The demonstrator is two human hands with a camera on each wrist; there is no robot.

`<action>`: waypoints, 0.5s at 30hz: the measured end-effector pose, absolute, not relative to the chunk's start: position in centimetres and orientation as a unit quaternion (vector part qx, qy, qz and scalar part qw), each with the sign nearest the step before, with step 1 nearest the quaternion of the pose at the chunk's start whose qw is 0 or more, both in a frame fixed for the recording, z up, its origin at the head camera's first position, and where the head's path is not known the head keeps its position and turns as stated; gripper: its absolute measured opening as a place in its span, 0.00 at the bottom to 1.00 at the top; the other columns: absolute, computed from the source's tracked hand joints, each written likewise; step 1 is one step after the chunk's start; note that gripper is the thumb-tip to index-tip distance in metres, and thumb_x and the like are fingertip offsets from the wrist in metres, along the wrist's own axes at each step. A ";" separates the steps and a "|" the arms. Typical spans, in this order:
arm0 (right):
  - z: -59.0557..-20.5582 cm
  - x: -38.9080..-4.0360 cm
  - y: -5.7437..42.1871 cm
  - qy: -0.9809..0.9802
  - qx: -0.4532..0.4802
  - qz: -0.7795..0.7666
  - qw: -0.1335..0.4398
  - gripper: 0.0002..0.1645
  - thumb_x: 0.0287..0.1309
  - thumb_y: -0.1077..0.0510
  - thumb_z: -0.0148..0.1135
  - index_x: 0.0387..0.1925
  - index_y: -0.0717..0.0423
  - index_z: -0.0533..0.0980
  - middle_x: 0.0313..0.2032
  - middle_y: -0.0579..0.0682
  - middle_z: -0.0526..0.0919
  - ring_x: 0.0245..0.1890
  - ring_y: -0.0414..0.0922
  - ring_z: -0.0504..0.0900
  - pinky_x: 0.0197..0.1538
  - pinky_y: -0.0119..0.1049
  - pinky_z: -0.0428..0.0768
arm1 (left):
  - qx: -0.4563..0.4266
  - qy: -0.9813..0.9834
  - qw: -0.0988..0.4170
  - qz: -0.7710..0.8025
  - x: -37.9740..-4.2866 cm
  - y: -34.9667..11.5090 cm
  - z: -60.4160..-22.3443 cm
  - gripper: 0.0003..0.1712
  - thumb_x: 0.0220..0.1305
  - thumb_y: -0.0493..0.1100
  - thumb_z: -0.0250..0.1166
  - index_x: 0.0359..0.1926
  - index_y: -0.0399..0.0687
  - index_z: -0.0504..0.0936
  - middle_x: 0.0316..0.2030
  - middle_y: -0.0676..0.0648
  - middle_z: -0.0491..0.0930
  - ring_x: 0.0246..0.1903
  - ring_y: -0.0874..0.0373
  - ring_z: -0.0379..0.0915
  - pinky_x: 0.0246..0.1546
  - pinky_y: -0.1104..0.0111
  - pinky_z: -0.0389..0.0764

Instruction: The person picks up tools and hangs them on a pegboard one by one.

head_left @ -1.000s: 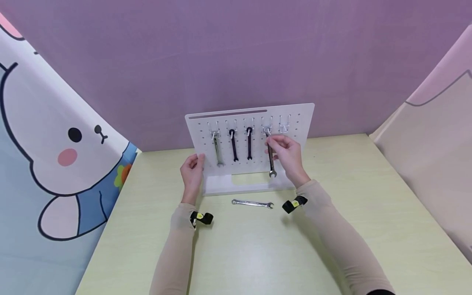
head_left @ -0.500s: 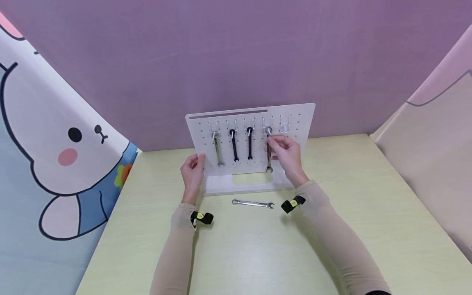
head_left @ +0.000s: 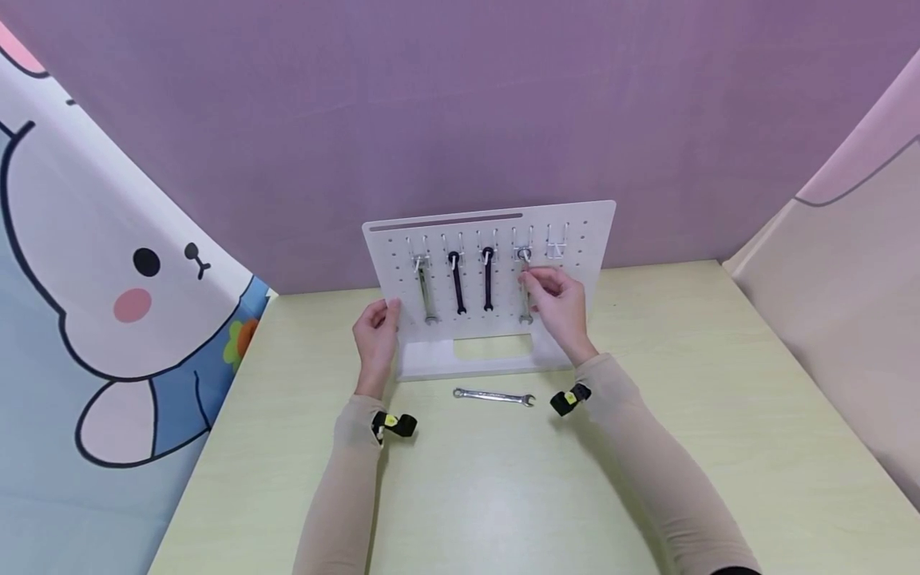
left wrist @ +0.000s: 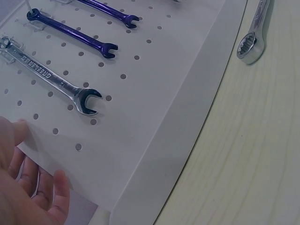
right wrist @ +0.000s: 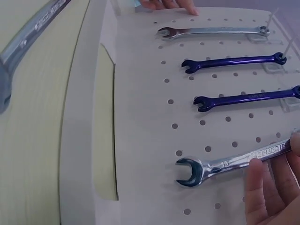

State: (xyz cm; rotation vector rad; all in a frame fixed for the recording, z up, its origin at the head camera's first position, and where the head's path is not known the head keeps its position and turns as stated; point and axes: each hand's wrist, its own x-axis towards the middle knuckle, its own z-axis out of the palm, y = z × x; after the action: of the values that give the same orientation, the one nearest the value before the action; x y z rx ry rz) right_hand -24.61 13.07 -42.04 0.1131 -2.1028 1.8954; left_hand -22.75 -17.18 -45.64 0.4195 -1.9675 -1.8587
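Observation:
My right hand (head_left: 563,310) pinches a silver combination wrench (right wrist: 225,162) by its upper part. In the head view the ring end of that wrench is at the fourth hook, its open jaw pointing down close to the board. At the left edge of the white pegboard (head_left: 470,323), my left hand (head_left: 375,343) grips with the thumb in front and the fingers behind. Another silver wrench (left wrist: 51,77) hangs on the leftmost hook. Two dark blue-purple wrenches (head_left: 457,283) hang beside it. One more silver wrench (head_left: 493,397) lies on the table before the board.
The rightmost hook (head_left: 556,250) bears no wrench. The board's foot with its cut-out (head_left: 431,371) stands on the pale wooden table (head_left: 460,495). Behind rises a purple cloth backdrop (head_left: 460,120), and a cartoon-printed cloth (head_left: 93,279) hangs at the left.
The wrench in my right hand has swung its lower end up and in toward the pegboard, now hanging nearly straight. My left hand has stayed at the board's edge.

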 end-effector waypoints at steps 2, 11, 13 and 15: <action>-42.2 -24.7 13.0 -0.739 0.049 0.650 0.170 0.12 0.70 0.58 0.71 0.48 0.62 0.86 0.47 0.60 0.91 0.35 0.43 0.86 0.34 0.34 0.88 | 0.149 -0.702 0.199 -0.667 -22.7 -17.2 -45.7 0.20 0.74 0.48 0.71 0.52 0.34 0.86 0.30 0.61 0.82 0.31 0.70 0.75 0.34 0.80 0.78; -42.7 -24.7 12.8 -0.781 0.060 0.580 0.222 0.11 0.66 0.59 0.74 0.47 0.61 0.88 0.48 0.58 0.91 0.38 0.39 0.86 0.41 0.20 0.81 | 0.143 -0.700 0.205 -0.669 -23.0 -17.1 -45.9 0.18 0.74 0.47 0.71 0.52 0.35 0.86 0.30 0.61 0.81 0.30 0.69 0.75 0.33 0.80 0.77; -42.8 -24.6 12.8 -0.786 0.064 0.571 0.229 0.11 0.66 0.58 0.74 0.47 0.60 0.89 0.48 0.58 0.91 0.39 0.44 0.88 0.42 0.21 0.82 | 0.143 -0.700 0.205 -0.669 -23.0 -17.1 -45.9 0.18 0.74 0.47 0.71 0.51 0.35 0.86 0.30 0.60 0.81 0.30 0.69 0.75 0.33 0.80 0.77; -42.9 -24.6 12.9 -0.789 0.065 0.565 0.234 0.11 0.67 0.57 0.73 0.46 0.59 0.89 0.48 0.56 0.92 0.39 0.46 0.88 0.42 0.21 0.82 | 0.142 -0.701 0.204 -0.668 -23.0 -17.1 -45.9 0.18 0.74 0.47 0.71 0.52 0.35 0.86 0.30 0.60 0.81 0.31 0.69 0.75 0.33 0.80 0.77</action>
State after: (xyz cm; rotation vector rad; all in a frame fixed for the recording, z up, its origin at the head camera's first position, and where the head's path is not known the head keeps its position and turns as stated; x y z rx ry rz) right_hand -24.64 12.87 -42.87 0.1795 -2.1658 1.5508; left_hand -22.99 -17.11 -45.91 0.3970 -1.9551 -1.8646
